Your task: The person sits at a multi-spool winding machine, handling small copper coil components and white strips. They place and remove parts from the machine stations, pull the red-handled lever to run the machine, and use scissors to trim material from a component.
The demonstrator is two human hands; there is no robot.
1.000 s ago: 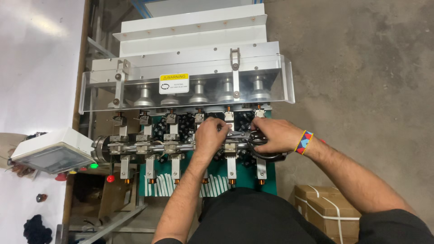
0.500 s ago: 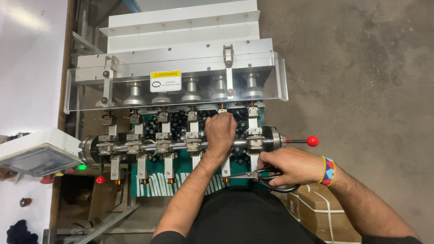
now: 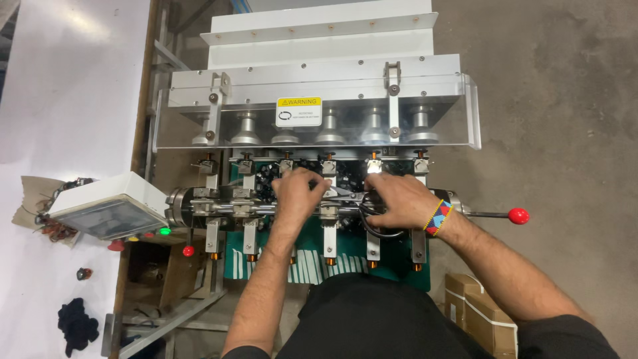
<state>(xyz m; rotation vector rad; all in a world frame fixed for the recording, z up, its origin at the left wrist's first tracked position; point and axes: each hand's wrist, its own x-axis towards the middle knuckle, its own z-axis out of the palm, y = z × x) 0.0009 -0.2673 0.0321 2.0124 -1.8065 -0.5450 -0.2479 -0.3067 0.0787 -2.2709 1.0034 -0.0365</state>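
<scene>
I stand at a metal machine with a row of spindles under a clear guard (image 3: pixel 319 110). My left hand (image 3: pixel 299 194) lies with its fingers curled on the horizontal shaft (image 3: pixel 219 207), near the dark spools behind it. What the fingers pinch is hidden. My right hand (image 3: pixel 399 199), with a coloured wristband, holds black-handled scissors (image 3: pixel 380 233). Their blades point left toward my left hand, and the two hands are almost touching.
A lever with a red knob (image 3: pixel 517 215) sticks out to the right of the shaft. A tilted white control box (image 3: pixel 109 206) with coloured buttons hangs at the left. A white table (image 3: pixel 60 100) runs along the left. Cardboard boxes (image 3: pixel 478 312) stand on the floor at lower right.
My right hand has risen with the scissors from below the shaft to the shaft beside my left hand. The left hand has stayed on the shaft.
</scene>
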